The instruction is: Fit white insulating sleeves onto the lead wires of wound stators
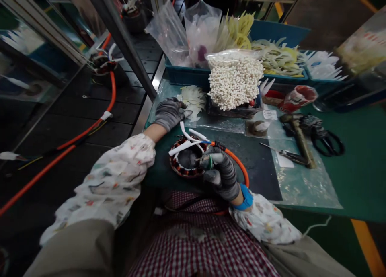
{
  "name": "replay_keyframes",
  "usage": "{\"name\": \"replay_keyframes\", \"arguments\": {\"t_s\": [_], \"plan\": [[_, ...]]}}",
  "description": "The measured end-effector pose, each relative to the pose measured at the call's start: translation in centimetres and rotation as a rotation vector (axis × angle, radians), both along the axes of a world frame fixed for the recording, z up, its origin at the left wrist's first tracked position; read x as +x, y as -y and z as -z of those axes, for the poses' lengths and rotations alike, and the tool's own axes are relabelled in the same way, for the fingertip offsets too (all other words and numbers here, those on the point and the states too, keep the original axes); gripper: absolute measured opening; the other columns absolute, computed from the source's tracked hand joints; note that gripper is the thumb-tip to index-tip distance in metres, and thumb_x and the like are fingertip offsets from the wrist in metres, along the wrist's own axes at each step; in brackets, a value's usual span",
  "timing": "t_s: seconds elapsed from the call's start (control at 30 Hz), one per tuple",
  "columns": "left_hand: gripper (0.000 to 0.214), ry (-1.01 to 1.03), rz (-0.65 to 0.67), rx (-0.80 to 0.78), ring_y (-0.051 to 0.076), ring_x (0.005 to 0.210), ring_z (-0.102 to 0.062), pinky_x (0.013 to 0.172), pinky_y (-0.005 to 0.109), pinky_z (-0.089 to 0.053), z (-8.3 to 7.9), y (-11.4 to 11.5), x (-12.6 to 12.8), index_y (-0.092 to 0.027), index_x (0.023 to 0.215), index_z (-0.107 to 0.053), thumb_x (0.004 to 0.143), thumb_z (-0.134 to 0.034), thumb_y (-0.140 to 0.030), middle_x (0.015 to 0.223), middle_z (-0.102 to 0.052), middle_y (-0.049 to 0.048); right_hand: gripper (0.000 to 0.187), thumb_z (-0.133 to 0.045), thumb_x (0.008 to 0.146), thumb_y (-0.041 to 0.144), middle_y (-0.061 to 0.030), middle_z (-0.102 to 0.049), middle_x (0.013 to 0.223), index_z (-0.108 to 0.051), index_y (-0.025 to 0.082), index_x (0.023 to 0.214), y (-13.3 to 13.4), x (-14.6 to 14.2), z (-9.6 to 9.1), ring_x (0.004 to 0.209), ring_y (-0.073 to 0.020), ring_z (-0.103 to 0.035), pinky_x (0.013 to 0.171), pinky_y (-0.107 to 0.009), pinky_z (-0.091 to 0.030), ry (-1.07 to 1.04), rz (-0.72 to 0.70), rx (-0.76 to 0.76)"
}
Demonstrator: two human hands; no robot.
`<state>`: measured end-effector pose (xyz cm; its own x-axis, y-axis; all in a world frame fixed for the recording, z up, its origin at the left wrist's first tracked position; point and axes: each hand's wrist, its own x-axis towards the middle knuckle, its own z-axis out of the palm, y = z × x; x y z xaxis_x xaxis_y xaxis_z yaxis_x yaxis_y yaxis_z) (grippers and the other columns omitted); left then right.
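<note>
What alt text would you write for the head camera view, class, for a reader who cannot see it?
A gloved right hand grips a copper-wound stator ring with white sleeved leads and an orange cable on a green bench. The gloved left hand reaches to a pile of white paper pieces.

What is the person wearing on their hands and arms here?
Both the left hand and right hand wear grey knit gloves. Both arms have loose white sleeve covers with small coloured prints. A blue band circles the right wrist.

No legible text: a small white label (269, 114) on the worktop (356, 168) and a red-printed bag (298, 97) show marks too blurred to read.
</note>
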<state>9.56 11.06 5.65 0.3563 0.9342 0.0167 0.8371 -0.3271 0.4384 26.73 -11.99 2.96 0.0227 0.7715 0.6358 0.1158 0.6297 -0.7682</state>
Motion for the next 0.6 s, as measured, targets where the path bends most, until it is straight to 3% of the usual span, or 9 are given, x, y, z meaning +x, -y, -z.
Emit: {"name": "replay_keyframes", "arguments": {"t_s": [0.13, 0.37, 0.47, 0.6], "plan": [[0.028, -0.069, -0.028, -0.033, 0.029, 0.111, -0.075, 0.112, 0.044, -0.058, 1.1, -1.9, 2.1, -0.015, 0.091, -0.081, 0.085, -0.087, -0.042, 0.101, -0.080, 0.0081, 0.027, -0.075, 0.105, 0.031, -0.0022, -0.084, 0.108, -0.070, 0.035, 0.131, -0.1, 0.2, 0.0, 0.099, -0.0259, -0.083, 0.089, -0.043, -0.072, 0.011, -0.010, 0.008], [0.016, -0.026, -0.058, -0.175, 0.020, 0.091, -0.076, 0.089, 0.033, -0.064, 0.0, -2.5, 0.9, -0.014, 0.106, -0.081, 0.094, -0.077, -0.025, 0.099, -0.085, 0.0057, 0.025, -0.079, 0.100, 0.038, -0.0035, -0.084, 0.108, -0.075, 0.034, 0.124, 0.4, 0.8, 0.1, 0.100, -0.0285, -0.082, 0.096, -0.049, -0.070, 0.040, -0.019, -0.087], [0.021, -0.037, -0.095, -0.147, 0.026, 0.101, -0.079, 0.099, 0.039, -0.064, -1.1, -1.4, -0.5, -0.015, 0.115, -0.079, 0.098, -0.074, -0.025, 0.109, -0.085, 0.0101, 0.020, -0.072, 0.105, 0.043, -0.0039, -0.082, 0.105, -0.075, 0.034, 0.122, 0.7, 1.0, 0.3, 0.098, -0.0279, -0.081, 0.093, -0.050, -0.070, 0.037, 0.049, -0.079], [0.045, -0.093, -0.073, 0.081, 0.034, 0.129, -0.075, 0.117, 0.048, -0.058, -1.6, 1.0, -2.2, -0.013, 0.147, -0.063, 0.106, -0.061, -0.031, 0.130, -0.078, 0.0169, 0.017, -0.068, 0.108, 0.047, -0.0034, -0.080, 0.101, -0.074, 0.034, 0.116, 1.2, 0.5, 0.7, 0.091, -0.0262, -0.079, 0.085, -0.047, -0.070, 0.000, 0.120, -0.079]]}}
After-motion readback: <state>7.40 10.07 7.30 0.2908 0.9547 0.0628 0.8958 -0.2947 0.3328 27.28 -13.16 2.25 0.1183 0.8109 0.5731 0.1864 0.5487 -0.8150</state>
